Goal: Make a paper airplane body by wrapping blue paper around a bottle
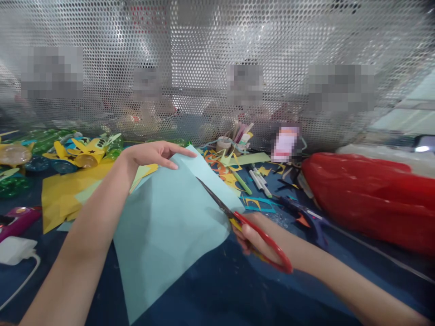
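Note:
A large sheet of light blue paper (170,235) stretches in front of me, its lower part hanging down over the dark blue tabletop. My left hand (159,153) grips it near the far edge, thumb and forefinger on the sheet and the other fingers mostly hidden. In my right hand (249,233) is a pair of scissors (263,242) with red and yellow handles. Their dark blades point up and left across the right part of the paper, the tip close to a crease or cut line. Whether the blades are parted is hard to make out.
Yellow paper (59,194) and yellow cutouts (76,151) lie left. Behind are orange scraps (220,165), markers (260,181) and a cup (223,144). A glue gun (302,213) and a red plastic bag (367,194) sit right; a white charger (16,250) lies left. Perforated metal (204,54) stands behind.

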Motion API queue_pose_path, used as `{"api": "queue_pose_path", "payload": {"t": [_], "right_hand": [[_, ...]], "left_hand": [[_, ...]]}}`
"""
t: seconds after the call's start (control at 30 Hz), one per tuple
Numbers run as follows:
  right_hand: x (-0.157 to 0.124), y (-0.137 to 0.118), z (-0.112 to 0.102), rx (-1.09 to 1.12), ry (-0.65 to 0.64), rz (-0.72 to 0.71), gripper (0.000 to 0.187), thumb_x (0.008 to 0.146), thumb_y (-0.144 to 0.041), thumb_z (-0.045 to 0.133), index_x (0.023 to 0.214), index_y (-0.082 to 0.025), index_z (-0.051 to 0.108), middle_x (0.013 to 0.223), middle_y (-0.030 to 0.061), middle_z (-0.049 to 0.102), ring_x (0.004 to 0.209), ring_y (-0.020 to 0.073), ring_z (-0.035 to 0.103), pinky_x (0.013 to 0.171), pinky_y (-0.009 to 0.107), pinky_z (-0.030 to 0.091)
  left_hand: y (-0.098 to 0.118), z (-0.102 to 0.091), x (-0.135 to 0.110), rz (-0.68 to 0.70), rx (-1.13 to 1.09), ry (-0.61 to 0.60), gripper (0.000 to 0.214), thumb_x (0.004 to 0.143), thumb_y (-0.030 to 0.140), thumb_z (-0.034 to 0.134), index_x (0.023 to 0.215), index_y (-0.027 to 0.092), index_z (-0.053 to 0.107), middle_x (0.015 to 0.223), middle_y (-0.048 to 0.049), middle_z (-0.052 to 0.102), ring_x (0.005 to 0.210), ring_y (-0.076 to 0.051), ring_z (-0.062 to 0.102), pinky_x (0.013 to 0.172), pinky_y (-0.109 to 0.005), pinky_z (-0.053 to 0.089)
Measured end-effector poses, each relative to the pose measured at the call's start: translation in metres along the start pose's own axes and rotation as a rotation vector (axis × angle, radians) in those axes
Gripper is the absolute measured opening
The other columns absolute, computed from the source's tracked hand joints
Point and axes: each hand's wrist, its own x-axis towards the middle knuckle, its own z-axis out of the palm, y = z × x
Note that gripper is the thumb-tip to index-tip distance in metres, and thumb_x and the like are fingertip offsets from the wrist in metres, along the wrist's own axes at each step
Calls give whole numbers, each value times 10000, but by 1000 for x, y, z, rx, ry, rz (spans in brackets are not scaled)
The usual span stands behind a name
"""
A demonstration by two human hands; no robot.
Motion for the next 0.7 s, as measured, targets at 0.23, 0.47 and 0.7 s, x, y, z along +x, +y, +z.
{"api": "queue_pose_path", "payload": {"t": [0.23,0.47,0.7], "right_hand": [[-3,-9,-3,-98,-2,-154,524,940,-627,194,776,-209,463,743,20,544,615,134,487,573,264,407],[-4,-17,-3,-127,0,-165,559,940,-628,136,811,-210,485,771,35,536,653,156,494,591,289,423],[-6,-15,-2,-107,1,-167,528,946,-614,175,858,-204,496,810,47,554,695,165,510,623,301,454]], "left_hand": [[3,5,2,-13,-41,-87,681,793,289,712,1412,270,428,1291,-91,614,1069,-218,638,865,-265,499],[4,8,7,-25,-54,-163,693,821,297,676,1440,307,365,1308,-51,603,1089,-198,623,872,-248,484],[12,14,9,-39,-33,-195,748,827,339,661,1473,297,286,1279,-21,616,1058,-171,620,874,-225,475]]}}
